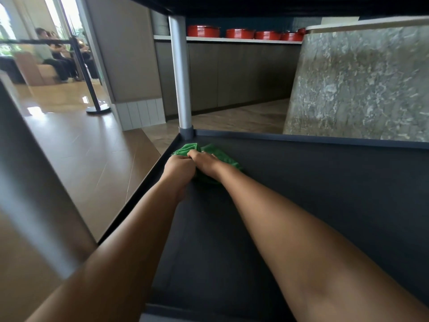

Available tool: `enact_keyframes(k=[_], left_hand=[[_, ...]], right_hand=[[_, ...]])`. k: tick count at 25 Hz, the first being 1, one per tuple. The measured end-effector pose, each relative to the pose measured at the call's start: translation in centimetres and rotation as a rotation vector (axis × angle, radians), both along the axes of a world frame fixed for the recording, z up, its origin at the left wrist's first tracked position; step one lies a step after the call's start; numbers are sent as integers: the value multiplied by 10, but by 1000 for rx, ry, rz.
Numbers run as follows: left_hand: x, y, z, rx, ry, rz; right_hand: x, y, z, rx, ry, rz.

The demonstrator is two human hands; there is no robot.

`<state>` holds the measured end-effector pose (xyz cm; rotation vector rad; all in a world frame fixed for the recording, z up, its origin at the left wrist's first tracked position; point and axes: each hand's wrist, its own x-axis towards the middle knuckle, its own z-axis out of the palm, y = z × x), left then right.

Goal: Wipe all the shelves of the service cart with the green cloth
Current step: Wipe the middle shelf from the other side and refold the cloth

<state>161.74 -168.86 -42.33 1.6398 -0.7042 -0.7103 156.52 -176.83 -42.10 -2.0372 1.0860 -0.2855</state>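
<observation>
On shelf (301, 182), green cloth (223, 155) lies under left hand (180, 168) and right hand (205, 162)

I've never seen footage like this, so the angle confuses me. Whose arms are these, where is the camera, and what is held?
No machine here: a person wears one wide-angle camera on the head, looking forward and down. They reach onto a dark lower shelf of a service cart. Near its far left corner, beside a grey post, lies a green cloth. The left hand grips it; the right hand rests on it, fingers hard to make out. Red pots stand on a counter behind.
</observation>
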Motion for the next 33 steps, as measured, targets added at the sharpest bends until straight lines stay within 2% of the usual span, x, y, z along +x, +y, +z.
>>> enact_keyframes(k=[8,10,12,17,20,26,33], left_hand=[[-9,41,10,-49,34,33],[-10,50,11,-56,19,61],[-13,60,13,-84,-35,25],[-37,79,28,-149,-306,-152],[-64,78,44,-197,-329,-213],[-135,57,62,-216,-252,-247],[-267,3,68,-207,-206,-397]], right_hand=[[-5,37,3,131,-285,-36],[-9,47,6,251,-398,-55],[-15,61,10,428,-538,-59],[-49,83,25,688,-871,-221],[-79,86,41,772,-1072,-323],[-156,80,66,778,-1225,-389],[-297,30,73,655,-1266,-446]])
